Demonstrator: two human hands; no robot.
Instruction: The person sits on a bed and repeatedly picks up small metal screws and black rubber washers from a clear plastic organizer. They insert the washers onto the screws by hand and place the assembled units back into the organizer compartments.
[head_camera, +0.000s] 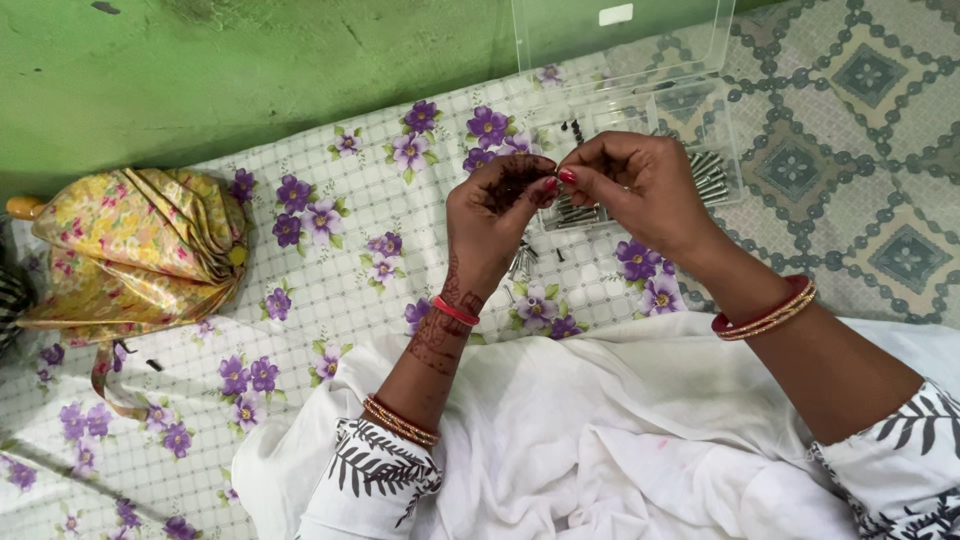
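- Landmark: clear plastic box (640, 100), compartmented, lid stood open at the far side, set on the floral sheet (330, 290) where it meets the patterned mat (870, 150)
- Yellow floral cloth bundle (140, 250), well left of the box, against the green wall (250, 70); cinched shut, contents hidden
- Left hand (495, 215), just in front of the box and left of its middle; fingertips pinched shut, meeting the right hand's fingertips on a very small item, too small to identify
- Loose metal pins (522, 260), a few on the sheet just in front of the box, below the left hand
- Right hand (640, 185), directly over the box's front edge; thumb and forefinger closed on the same tiny item, other fingers curled
- Box contents: slim silvery metal pins or tubes (710, 175) in the right-hand compartment, more beneath the right hand; a few small dark bits (575, 128) in a rear compartment
- Risk: the pinched item looks liable to slip, both grips being fingertip only; it could vanish among the sheet's flowers or the white cloth (620, 440) on the lap
- Risk: the right wrist hangs close over the open box; a nudge could tip it and scatter pins
- Risk: the loose pins on the sheet could roll under the cloth unnoticed
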